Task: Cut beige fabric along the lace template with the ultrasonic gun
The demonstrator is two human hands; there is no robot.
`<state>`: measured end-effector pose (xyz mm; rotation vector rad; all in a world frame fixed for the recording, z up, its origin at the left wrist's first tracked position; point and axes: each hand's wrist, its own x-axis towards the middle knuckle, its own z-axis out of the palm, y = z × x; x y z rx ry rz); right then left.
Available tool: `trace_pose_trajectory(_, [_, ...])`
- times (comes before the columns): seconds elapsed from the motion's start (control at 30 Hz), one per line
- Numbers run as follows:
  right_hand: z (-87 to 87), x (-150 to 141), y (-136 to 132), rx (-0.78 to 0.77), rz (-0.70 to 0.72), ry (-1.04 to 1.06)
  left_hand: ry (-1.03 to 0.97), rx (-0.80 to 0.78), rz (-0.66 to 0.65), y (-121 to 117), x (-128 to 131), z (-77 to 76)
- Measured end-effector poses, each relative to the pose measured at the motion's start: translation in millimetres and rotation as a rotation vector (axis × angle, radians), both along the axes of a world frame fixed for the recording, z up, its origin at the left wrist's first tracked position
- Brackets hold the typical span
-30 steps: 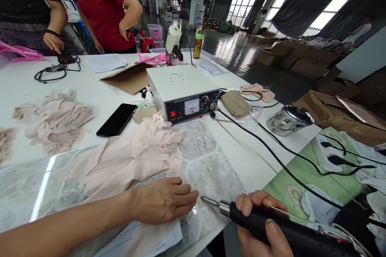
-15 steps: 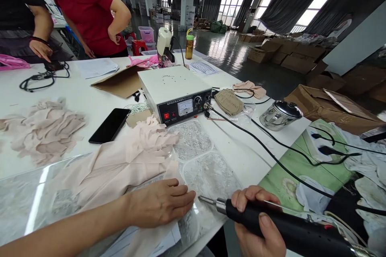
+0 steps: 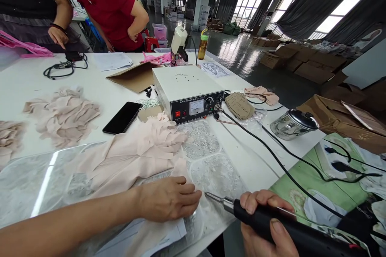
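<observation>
My left hand (image 3: 169, 199) lies palm down with fingers pressed together on a strip of pale pink fabric (image 3: 132, 156) near the table's front edge. My right hand (image 3: 265, 229) is wrapped round a black handheld welding tool (image 3: 289, 231). Its metal tip (image 3: 214, 197) points left, a short way from my left fingertips. A black cable (image 3: 259, 144) runs from the tool to a white control box (image 3: 188, 90) with a dial and knobs. Under the fabric lies a clear, scratched plastic sheet (image 3: 211, 176).
Heaps of pink fabric pieces (image 3: 64, 114) lie at the left. A black phone (image 3: 122, 117), cardboard (image 3: 134, 76), a steel lidded pot (image 3: 292, 123) and a bottle (image 3: 202, 44) stand on the white table. Two people stand at the far side. Cardboard boxes (image 3: 340, 116) sit to the right.
Only the camera view has shifted slightly. Both hands and the tool keep their places on the fabric and beside it.
</observation>
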<state>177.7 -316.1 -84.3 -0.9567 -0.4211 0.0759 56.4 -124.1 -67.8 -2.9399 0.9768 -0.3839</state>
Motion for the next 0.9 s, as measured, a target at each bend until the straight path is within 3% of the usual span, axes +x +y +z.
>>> trace_pose_trajectory(0.67, [8.1,-2.2,5.0,-0.028,0.044,-0.055,0.022,0.029,0.007,-0.3,-0.9,-2.2])
trace_pose_trajectory(0.9, [3.6,1.5,-2.0,-0.038,0.026,-0.034,0.003,0.016,0.009,-0.1,-1.8,-2.3])
